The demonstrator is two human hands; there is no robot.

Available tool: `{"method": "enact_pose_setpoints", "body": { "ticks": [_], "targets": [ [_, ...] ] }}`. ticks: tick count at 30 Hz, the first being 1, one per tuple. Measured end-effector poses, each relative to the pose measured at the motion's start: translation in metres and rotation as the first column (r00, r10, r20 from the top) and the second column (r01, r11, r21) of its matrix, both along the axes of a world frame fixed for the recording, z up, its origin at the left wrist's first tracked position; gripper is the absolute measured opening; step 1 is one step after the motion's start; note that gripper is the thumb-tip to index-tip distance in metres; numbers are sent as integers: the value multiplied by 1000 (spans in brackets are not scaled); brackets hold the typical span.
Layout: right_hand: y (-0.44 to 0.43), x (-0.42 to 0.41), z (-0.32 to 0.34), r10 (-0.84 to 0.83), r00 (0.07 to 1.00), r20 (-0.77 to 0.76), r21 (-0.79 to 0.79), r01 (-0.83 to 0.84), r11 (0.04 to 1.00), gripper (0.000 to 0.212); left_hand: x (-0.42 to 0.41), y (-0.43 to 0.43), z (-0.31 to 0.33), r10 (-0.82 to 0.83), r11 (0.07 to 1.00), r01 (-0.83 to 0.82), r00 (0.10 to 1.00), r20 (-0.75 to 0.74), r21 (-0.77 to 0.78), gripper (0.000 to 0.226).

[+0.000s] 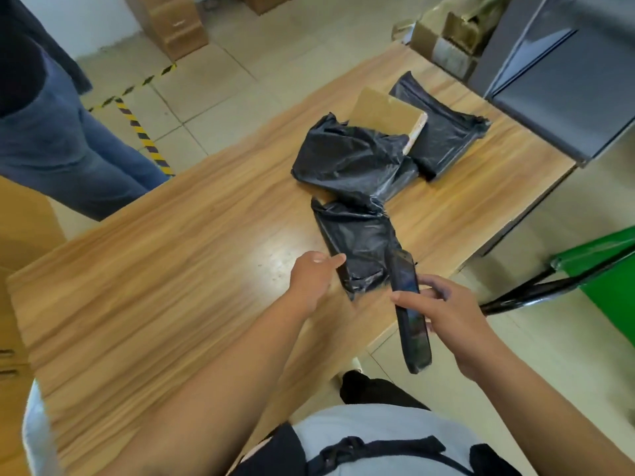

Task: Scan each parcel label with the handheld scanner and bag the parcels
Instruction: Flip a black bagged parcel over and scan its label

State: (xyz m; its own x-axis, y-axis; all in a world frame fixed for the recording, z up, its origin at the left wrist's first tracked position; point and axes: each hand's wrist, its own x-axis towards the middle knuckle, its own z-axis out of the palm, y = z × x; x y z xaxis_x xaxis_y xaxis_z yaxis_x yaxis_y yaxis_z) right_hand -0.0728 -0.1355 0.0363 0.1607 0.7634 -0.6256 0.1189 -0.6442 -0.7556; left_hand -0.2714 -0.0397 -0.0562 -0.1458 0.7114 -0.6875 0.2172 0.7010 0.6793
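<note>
Task looks midway to me. Right hand (446, 314) grips scanner (410, 317). Left hand (314, 276), fingers straight, touches near bag (360, 242) on table (171, 252). Parcel (385, 113) sticks half out of middle bag (350, 156). No label visible.

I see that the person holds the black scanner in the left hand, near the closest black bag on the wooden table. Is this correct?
Not quite. The head view shows the black scanner in the right hand, not the left; it is near the closest black bag on the wooden table. The left hand holds nothing.
</note>
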Motion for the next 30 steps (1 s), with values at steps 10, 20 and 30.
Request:
{"method": "enact_pose_setpoints", "body": {
  "ticks": [10, 20, 30],
  "targets": [
    [4, 29, -6, -4, 999, -40, 27, 5, 1000, 46, 5, 2, -6, 195, 977, -191, 980, 43, -95, 5],
    [45, -21, -7, 231, 967, -103, 61, -226, 972, 32, -104, -65, 20, 431, 902, -427, 886, 168, -61, 4],
    [63, -88, 2, 478, 867, -142, 105, -467, 878, 35, -211, -121, 72, 678, 733, -616, 691, -249, 289, 12]
  ]
}}
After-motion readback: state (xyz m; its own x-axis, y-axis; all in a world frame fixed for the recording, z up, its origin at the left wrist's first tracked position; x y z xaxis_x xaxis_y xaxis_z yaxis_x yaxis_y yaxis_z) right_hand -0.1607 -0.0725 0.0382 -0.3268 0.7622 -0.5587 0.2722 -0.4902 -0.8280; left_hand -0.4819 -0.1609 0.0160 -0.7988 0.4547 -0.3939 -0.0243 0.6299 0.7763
